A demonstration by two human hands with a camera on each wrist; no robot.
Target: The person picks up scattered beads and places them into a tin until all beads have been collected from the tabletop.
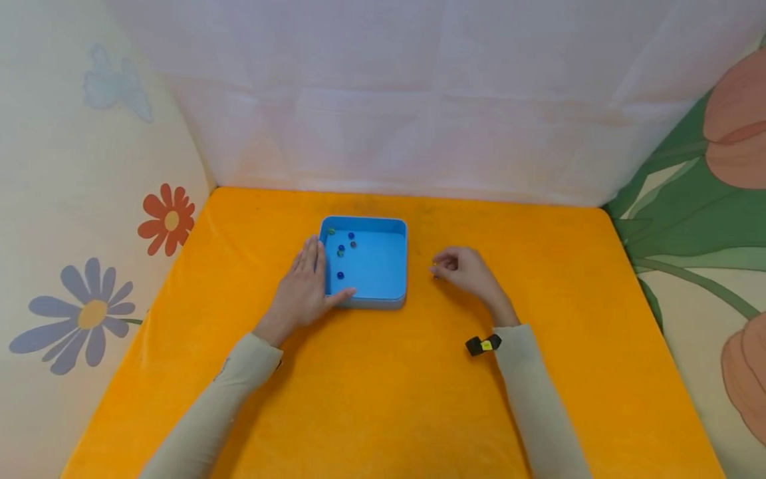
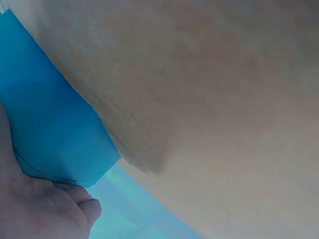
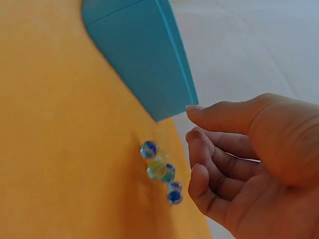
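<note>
A blue square box (image 1: 377,263) stands on the orange cloth with several small glass marbles (image 1: 340,275) on the left side of its floor. My left hand (image 1: 299,286) lies with straight fingers along the box's left wall, its thumb across the front rim. In the left wrist view the blue wall (image 2: 60,119) shows beside the hand. To the right of the box is my right hand (image 1: 469,273), fingers loosely bent, with a gap between thumb and index finger. A cluster of blue and yellow-green marbles (image 3: 157,169) shows just off those fingertips, over the cloth.
The orange cloth (image 1: 383,399) covers the table. Behind it stands a white sheet (image 1: 389,100), with flower-printed fabric (image 1: 90,316) at the left and more printed fabric (image 1: 712,253) at the right. A small black device (image 1: 483,344) sits at the right cuff.
</note>
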